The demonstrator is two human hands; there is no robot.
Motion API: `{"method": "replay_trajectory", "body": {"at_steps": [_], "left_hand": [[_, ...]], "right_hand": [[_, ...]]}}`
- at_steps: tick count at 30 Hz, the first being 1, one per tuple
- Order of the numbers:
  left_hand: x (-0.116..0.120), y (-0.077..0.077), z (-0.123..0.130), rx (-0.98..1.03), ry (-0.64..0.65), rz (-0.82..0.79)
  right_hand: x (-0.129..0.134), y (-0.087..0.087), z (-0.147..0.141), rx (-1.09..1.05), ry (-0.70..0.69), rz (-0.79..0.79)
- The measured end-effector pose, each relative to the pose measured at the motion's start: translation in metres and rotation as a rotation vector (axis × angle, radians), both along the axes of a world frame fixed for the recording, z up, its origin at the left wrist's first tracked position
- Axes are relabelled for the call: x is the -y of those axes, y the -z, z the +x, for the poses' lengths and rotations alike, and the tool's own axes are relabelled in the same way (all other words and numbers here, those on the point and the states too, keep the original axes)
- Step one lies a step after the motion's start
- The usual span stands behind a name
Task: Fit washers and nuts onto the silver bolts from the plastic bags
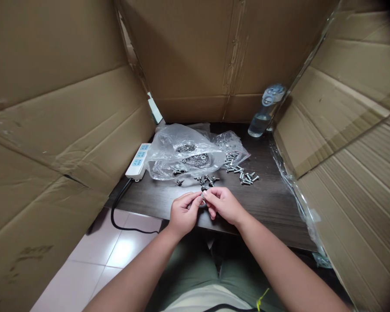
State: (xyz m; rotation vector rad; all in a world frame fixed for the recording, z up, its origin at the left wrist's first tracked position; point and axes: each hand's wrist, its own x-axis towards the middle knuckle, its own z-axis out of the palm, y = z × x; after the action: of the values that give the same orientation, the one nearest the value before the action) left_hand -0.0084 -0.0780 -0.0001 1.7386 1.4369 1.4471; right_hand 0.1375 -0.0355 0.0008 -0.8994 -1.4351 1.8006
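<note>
My left hand (185, 213) and my right hand (223, 204) meet over the front edge of the dark table (269, 203). The fingers of both are pinched together around a small shiny metal piece (203, 196), mostly covered by the fingertips. Just beyond them lie several dark-headed screws (208, 179). An open clear plastic bag (162, 149) with washers and small metal rings (198, 160) inside is behind those. To its right, silver bolts (247, 178) are spread out in front of a second plastic bag (229, 141).
Cardboard walls (188, 52) enclose the table at the left, back and right. A white power strip (139, 162) with a black cable (114, 210) sits at the left edge. A water bottle (261, 119) stands in the back right corner.
</note>
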Motion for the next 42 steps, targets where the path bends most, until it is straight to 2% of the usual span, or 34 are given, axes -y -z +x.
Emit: {"method": "replay_trajectory", "body": {"at_steps": [8, 12, 18, 21, 24, 28, 31, 32, 34, 36, 38, 40, 42], "left_hand": [[-0.002, 0.0, -0.001, 0.048, -0.004, -0.059], [-0.001, -0.001, -0.001, 0.102, -0.004, -0.126], [-0.017, -0.005, -0.008, 0.214, -0.173, -0.283], [-0.035, -0.009, -0.015, 0.088, -0.174, -0.274], [-0.05, -0.011, -0.02, -0.099, -0.069, -0.314], [-0.055, -0.007, -0.02, -0.121, -0.11, -0.304], [-0.049, -0.006, -0.02, 0.08, -0.152, -0.307], [-0.045, -0.007, -0.02, 0.203, -0.143, -0.317], [-0.039, -0.012, -0.019, 0.59, -0.109, -0.434], [-0.033, -0.019, -0.017, 0.975, -0.011, -0.585], [-0.028, -0.026, -0.013, 1.241, 0.016, -0.672], [-0.024, -0.032, -0.007, 1.385, 0.019, -0.745], [-0.021, -0.035, -0.002, 1.467, 0.022, -0.773]], "right_hand": [[0.002, -0.01, -0.003, 0.103, 0.043, 0.093], [0.0, -0.006, -0.005, 0.11, 0.056, 0.073], [-0.008, 0.005, -0.004, 0.104, 0.227, -0.054], [-0.01, 0.006, -0.004, 0.083, 0.252, -0.075], [-0.009, 0.003, -0.004, 0.087, 0.249, -0.061], [-0.008, 0.002, -0.004, 0.087, 0.25, -0.062], [-0.008, 0.004, -0.005, 0.099, 0.254, -0.049], [-0.008, 0.004, -0.006, 0.115, 0.25, -0.035], [-0.006, 0.004, -0.006, 0.181, 0.259, 0.051], [-0.002, 0.001, -0.006, 0.256, 0.312, 0.271], [0.004, -0.003, -0.003, 0.287, 0.367, 0.566], [0.01, -0.008, 0.0, 0.268, 0.338, 0.802], [0.014, -0.011, 0.002, 0.258, 0.227, 0.941]]}}
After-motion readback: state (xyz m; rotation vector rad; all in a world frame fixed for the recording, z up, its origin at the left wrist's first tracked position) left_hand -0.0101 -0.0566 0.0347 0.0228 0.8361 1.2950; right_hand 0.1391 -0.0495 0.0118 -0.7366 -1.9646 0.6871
